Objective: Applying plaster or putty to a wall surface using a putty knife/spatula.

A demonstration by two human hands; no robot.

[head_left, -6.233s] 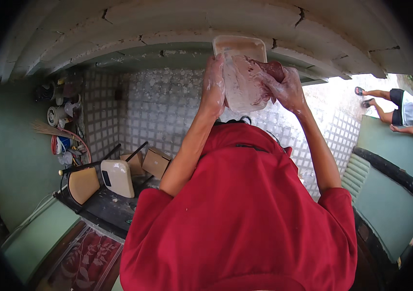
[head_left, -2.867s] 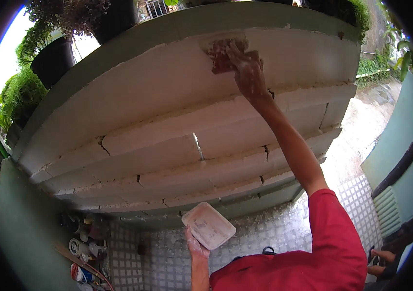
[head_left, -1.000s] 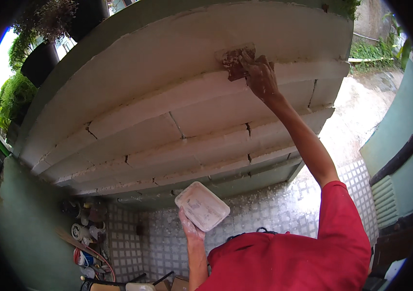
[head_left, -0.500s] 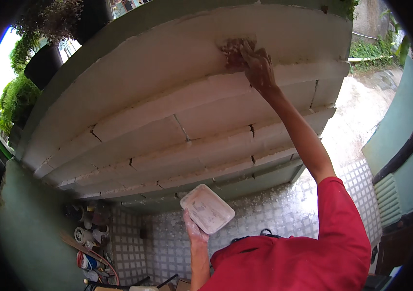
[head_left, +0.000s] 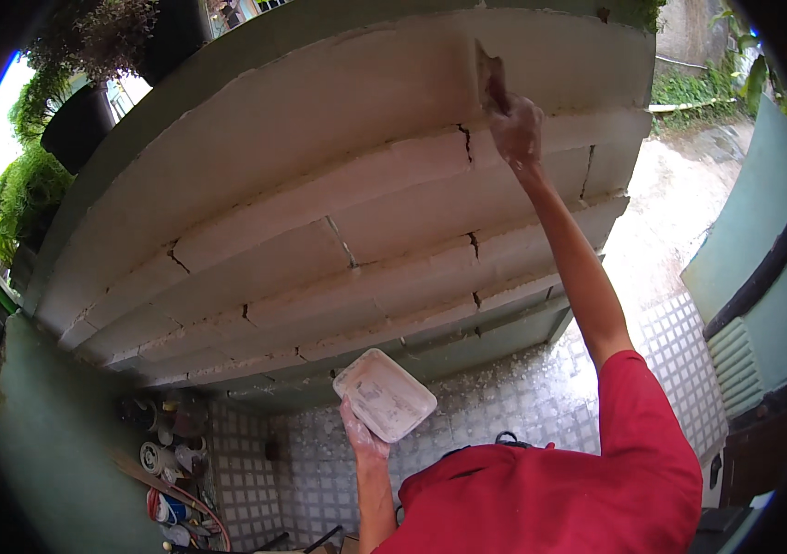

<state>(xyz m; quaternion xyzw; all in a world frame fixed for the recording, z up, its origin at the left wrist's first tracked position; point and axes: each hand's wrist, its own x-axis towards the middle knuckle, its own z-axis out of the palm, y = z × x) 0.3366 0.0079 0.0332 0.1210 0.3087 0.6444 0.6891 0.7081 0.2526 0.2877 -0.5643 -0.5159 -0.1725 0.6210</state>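
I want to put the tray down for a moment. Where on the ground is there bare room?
The tiled floor between the stepped wall and the red shirt shows bare, as does the ground by the green gate. The left corner is crowded with cans and tubs. The left hand holds the tray.

Single view: head-worn fisheye, left of pair. Aimed steeply upward along stepped white ledges (head_left: 338, 240), seen from close beneath. Red-sleeved shoulder (head_left: 578, 489) fills lower edge, very near lens. Tiled floor (head_left: 541, 397) caught at bottom. Straight edges bent toward rim. No second view supplied.
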